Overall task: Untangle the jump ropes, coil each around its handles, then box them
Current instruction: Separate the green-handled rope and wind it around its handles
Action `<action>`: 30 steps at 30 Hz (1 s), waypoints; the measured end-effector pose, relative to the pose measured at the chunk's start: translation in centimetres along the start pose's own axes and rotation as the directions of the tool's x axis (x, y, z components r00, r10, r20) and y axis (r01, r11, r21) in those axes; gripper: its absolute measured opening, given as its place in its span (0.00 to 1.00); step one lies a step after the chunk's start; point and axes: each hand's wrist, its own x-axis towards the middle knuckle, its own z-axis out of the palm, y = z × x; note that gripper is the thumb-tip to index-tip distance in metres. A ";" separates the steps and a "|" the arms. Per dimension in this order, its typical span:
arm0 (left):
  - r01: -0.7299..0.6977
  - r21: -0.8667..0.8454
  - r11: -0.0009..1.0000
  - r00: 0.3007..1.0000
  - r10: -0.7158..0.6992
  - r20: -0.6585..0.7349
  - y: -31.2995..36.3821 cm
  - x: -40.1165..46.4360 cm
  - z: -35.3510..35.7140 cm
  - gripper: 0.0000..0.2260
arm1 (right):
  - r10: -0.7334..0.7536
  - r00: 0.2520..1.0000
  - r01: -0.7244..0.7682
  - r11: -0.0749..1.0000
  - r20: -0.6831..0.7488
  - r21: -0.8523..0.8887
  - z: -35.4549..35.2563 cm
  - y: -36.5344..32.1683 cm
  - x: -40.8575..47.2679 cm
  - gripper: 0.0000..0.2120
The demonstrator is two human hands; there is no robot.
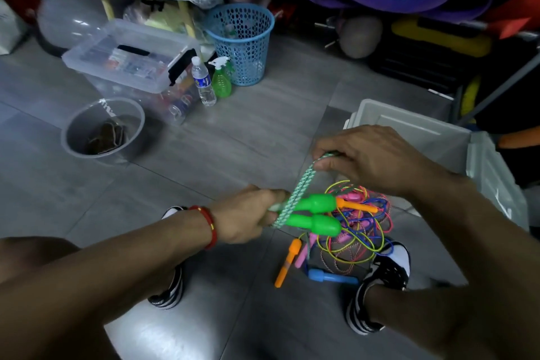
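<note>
Floor (pixel 233 131): grey tiles, white box (pixel 479 161) at right.
Your left hand (pixel 248 215): grips the green handles (pixel 314 215).
Your right hand (pixel 365 159): pinches the rope (pixel 301 187).
Tangle (pixel 359 231): lower centre.

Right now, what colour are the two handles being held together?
Bright green handles, with a mint-and-white patterned rope. The head view shows them.
</note>
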 end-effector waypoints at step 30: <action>0.250 -0.471 0.846 0.681 -0.500 -0.536 -4.8 1.7 -3.9 0.13 | 0.393 0.793 -0.589 0.297 0.466 0.752 6.4 -9.6 1.6 0.20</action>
